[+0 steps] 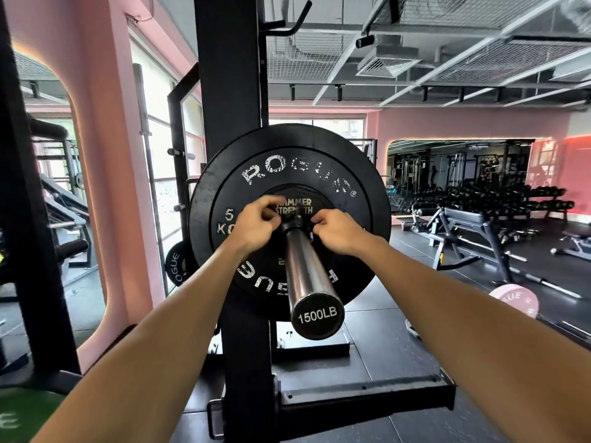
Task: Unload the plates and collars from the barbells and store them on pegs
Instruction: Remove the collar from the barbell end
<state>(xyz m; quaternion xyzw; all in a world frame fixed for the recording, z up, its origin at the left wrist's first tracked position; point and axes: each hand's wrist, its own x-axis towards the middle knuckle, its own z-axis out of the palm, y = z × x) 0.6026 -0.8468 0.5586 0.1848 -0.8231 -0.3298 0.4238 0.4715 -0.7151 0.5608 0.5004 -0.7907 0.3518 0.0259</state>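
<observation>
Collar (295, 222) on barbell sleeve (307, 270), against small plate (295, 204) | left hand (256, 227), right hand (335, 231) pinch it either side | step: loosening collar | next: slide it toward near sleeve end

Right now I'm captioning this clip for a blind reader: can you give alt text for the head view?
Both hands, left hand and right hand, grip the collar on a barbell sleeve loaded with black plates, racked on a black upright in a pink-walled gym.
</observation>
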